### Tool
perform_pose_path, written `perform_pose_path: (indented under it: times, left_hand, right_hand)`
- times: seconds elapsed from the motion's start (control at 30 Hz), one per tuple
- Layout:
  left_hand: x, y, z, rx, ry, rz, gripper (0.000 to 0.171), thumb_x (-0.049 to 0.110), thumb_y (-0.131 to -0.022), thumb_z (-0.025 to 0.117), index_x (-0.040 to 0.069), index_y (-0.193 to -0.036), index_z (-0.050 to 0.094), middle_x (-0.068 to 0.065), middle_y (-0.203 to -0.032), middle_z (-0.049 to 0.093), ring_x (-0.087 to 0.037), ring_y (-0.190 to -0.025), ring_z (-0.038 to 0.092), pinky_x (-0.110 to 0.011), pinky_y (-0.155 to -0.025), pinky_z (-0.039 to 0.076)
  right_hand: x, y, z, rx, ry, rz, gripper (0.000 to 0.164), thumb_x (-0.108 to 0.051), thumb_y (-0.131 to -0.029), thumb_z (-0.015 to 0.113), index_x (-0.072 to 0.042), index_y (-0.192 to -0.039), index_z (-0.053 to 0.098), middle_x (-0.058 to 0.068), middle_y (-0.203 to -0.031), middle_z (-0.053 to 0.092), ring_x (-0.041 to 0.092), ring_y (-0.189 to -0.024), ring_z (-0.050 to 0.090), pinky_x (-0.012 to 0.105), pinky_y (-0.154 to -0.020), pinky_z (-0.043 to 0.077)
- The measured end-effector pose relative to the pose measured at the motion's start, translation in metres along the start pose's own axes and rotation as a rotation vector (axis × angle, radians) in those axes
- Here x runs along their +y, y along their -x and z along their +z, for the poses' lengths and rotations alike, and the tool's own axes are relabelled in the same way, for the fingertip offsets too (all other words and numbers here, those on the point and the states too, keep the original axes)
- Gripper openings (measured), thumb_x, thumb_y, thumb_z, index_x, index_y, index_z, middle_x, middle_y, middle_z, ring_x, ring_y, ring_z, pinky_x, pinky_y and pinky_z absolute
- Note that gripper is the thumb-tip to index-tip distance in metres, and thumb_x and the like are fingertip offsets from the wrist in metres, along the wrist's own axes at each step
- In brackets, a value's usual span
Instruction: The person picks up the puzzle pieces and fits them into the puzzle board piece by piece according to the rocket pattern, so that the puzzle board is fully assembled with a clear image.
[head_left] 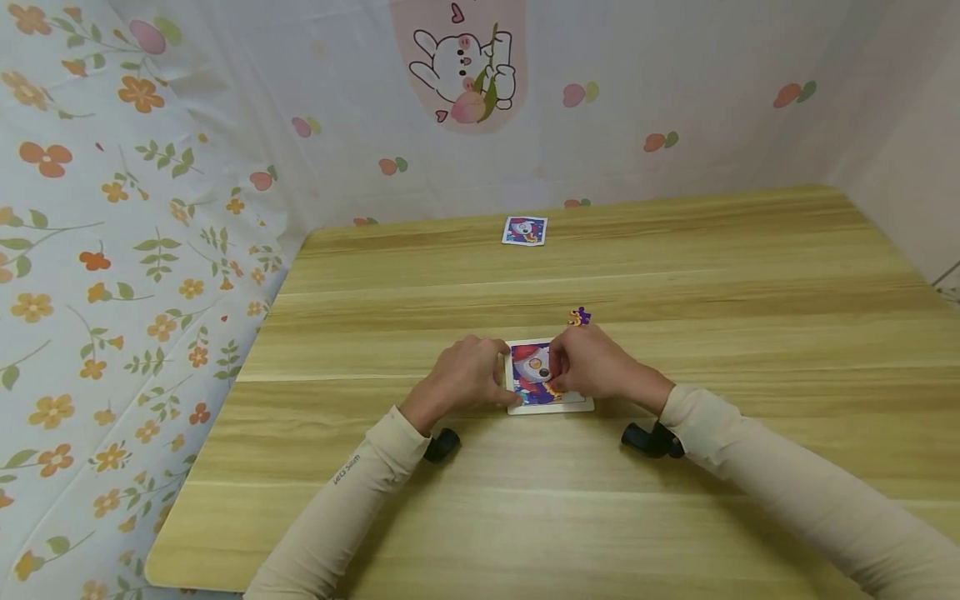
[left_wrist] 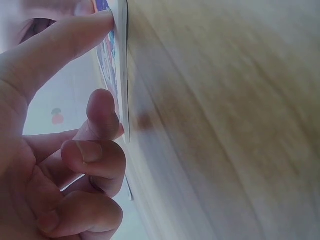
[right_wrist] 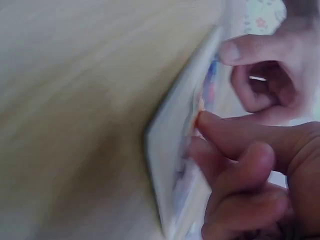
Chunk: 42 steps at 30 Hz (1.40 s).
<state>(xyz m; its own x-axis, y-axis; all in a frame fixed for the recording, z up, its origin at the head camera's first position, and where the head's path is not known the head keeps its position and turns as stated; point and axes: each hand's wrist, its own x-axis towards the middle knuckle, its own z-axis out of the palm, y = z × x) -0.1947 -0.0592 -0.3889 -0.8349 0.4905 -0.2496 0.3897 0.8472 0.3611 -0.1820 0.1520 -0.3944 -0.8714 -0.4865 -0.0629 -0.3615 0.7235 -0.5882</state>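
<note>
A small jigsaw puzzle (head_left: 534,367) in a white-bordered tray (head_left: 551,408) lies flat on the table, showing a cartoon face with red and purple. My left hand (head_left: 471,371) holds the tray's left side, its thumb (left_wrist: 75,37) on the near corner and a finger at the far one. Over the puzzle's right part, my right hand (head_left: 592,362) pinches a puzzle piece with orange (right_wrist: 199,117) between thumb and finger, down against the picture; most of the piece is hidden. Just beyond that hand lies a loose purple and yellow puzzle piece (head_left: 580,317).
A square picture card (head_left: 524,231) with a similar cartoon lies near the back edge of the wooden table (head_left: 675,275). Black wrist-camera mounts (head_left: 651,440) sit under both cuffs. A patterned white cloth (head_left: 330,75) hangs behind and to the left.
</note>
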Motion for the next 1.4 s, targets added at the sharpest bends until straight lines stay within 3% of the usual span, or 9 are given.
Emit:
perform_pose_path:
  times: [0.43, 0.67, 0.97, 1.2, 1.4]
  left_hand:
    - [0.001, 0.001, -0.001, 0.004, -0.006, 0.003, 0.069, 0.04, -0.074, 0.089, 0.003, -0.127, 0.065, 0.004, -0.061, 0.06, -0.011, -0.06, 0.051, -0.023, -0.051, 0.034]
    - [0.002, 0.0, -0.001, 0.022, -0.014, 0.025, 0.067, 0.039, -0.072, 0.09, 0.001, -0.123, 0.067, 0.006, -0.06, 0.062, -0.009, -0.061, 0.052, -0.022, -0.051, 0.036]
    - [0.002, 0.0, 0.0, 0.008, -0.002, 0.025, 0.068, 0.037, -0.072, 0.09, 0.001, -0.125, 0.067, 0.006, -0.061, 0.063, -0.009, -0.061, 0.054, -0.021, -0.052, 0.038]
    - [0.001, -0.001, 0.001, -0.002, -0.008, 0.021, 0.066, 0.039, -0.073, 0.089, 0.002, -0.123, 0.068, 0.005, -0.061, 0.064, -0.011, -0.063, 0.055, -0.022, -0.051, 0.038]
    - [0.002, -0.002, 0.0, 0.004, -0.023, 0.033, 0.048, 0.039, -0.073, 0.089, 0.004, -0.102, 0.073, 0.004, -0.069, 0.069, -0.012, -0.068, 0.057, -0.022, -0.053, 0.04]
  right_hand:
    - [0.005, 0.003, 0.004, 0.016, 0.057, -0.052, 0.012, -0.012, -0.082, 0.082, -0.008, -0.082, 0.07, -0.001, -0.068, 0.061, 0.009, -0.062, 0.049, 0.021, -0.057, 0.039]
    - [0.008, 0.004, 0.002, 0.025, 0.094, -0.089, 0.014, -0.014, -0.08, 0.083, -0.01, -0.08, 0.069, -0.003, -0.067, 0.062, 0.007, -0.061, 0.051, 0.021, -0.057, 0.041]
    - [0.009, 0.003, 0.0, 0.013, 0.085, -0.071, 0.017, -0.016, -0.078, 0.085, -0.012, -0.079, 0.068, -0.003, -0.067, 0.06, 0.008, -0.061, 0.05, 0.022, -0.057, 0.041]
    - [0.014, 0.003, -0.004, -0.006, 0.055, -0.039, 0.011, -0.018, -0.085, 0.08, -0.012, -0.084, 0.071, -0.002, -0.071, 0.062, 0.01, -0.064, 0.051, 0.023, -0.058, 0.042]
    - [0.025, 0.0, -0.022, 0.037, 0.063, 0.011, 0.011, -0.02, -0.091, 0.073, -0.01, -0.09, 0.074, 0.001, -0.074, 0.067, 0.012, -0.065, 0.054, 0.025, -0.059, 0.043]
